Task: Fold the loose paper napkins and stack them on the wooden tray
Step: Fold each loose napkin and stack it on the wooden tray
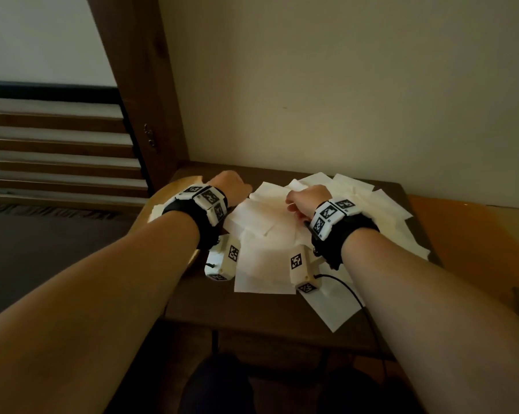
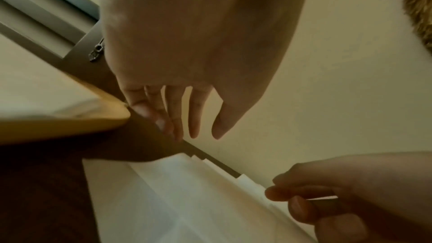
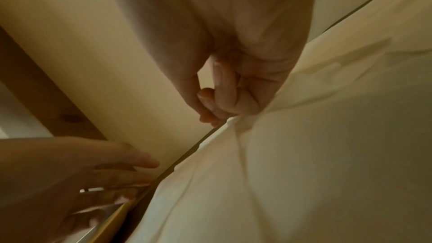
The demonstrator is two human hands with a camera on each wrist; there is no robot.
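Note:
Several loose white napkins lie overlapping on a dark wooden table. My right hand pinches the far edge of one napkin between thumb and fingers and lifts it slightly. My left hand hovers over the table's far left with its fingers straight and holding nothing, just beside the light wooden tray. Something white, seemingly a napkin, lies on the tray. The tray's rim shows close to my left fingertips.
A cream wall runs right behind the table. A dark wooden post stands at the far left corner, with slatted blinds beyond. A black cable trails off my right wrist across the table's front edge.

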